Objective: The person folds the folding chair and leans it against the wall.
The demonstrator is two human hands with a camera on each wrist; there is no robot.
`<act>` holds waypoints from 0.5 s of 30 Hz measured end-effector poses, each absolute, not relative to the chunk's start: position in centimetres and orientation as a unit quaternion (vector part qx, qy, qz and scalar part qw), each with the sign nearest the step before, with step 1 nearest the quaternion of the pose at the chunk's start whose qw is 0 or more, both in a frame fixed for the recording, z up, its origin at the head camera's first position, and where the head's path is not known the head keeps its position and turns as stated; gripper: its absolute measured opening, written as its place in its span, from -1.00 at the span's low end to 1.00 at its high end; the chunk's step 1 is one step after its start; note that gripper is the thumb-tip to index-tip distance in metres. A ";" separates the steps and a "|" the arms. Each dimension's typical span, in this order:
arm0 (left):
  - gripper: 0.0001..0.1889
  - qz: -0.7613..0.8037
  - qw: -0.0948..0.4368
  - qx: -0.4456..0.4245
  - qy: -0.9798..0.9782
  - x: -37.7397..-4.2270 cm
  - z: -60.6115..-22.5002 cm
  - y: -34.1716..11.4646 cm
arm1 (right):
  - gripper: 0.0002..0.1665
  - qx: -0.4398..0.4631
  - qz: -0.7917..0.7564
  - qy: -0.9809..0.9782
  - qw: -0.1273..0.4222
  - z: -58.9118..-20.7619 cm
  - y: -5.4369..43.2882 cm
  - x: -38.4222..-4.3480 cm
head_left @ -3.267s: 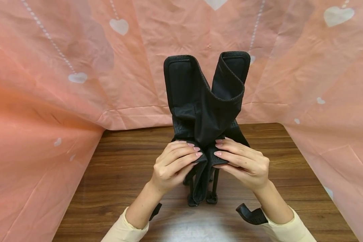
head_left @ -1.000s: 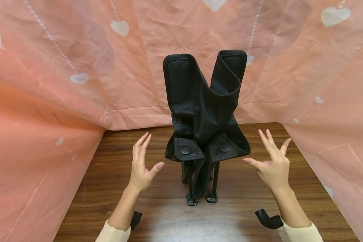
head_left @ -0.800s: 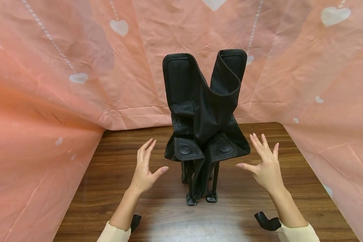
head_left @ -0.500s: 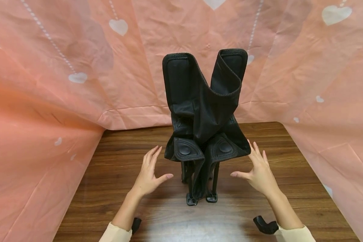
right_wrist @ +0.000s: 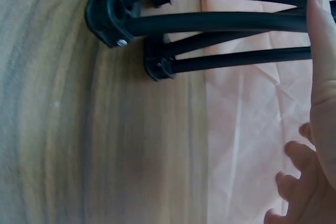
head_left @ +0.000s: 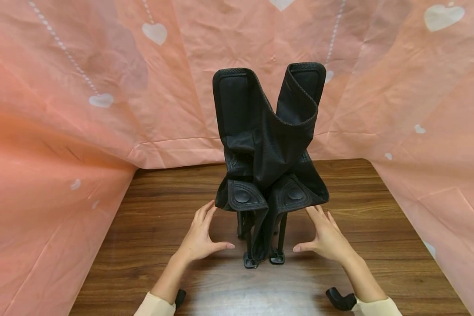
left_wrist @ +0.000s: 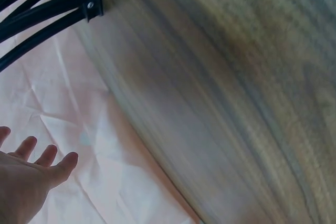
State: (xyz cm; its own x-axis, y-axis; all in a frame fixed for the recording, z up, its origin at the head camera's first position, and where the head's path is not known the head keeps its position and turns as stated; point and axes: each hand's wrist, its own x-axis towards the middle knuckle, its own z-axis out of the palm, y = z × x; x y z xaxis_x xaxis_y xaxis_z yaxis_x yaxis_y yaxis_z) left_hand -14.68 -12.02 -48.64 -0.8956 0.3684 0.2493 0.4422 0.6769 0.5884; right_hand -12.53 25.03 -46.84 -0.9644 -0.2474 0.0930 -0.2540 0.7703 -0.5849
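Black fabric folding chair [head_left: 278,151] stands ctr of head view; R wrist view, upper R, adds its black tubular legs [right_wrist: 220,23], mostly hidden by fabric from above. L hand [head_left: 199,237] & R hand [head_left: 328,237] flank it, fingers apart. Brown wood-grain tabletop [head_left: 142,245] extends both sides, far edge meeting pink heart-print cloth [head_left: 174,79].

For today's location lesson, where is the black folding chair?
In the head view, the chair stands just right of centre, between the left hand and right hand.
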 end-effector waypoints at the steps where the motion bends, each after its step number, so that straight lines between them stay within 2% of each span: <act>1: 0.23 -0.331 0.052 -0.218 -0.917 -14.6 -48.8 -11.9 | 0.56 0.131 0.311 -0.941 -0.001 -47.0 24.9 -12.5; 10: 0.25 -0.316 0.008 -0.196 -0.928 -14.0 -50.2 -10.8 | 0.43 0.149 0.320 -0.935 -0.027 -48.7 23.5 -11.7; 15: 0.21 -0.317 -0.017 -0.199 -0.927 -13.8 -51.0 -10.3 | 0.15 0.159 0.326 -0.932 -0.020 -49.8 22.5 -11.5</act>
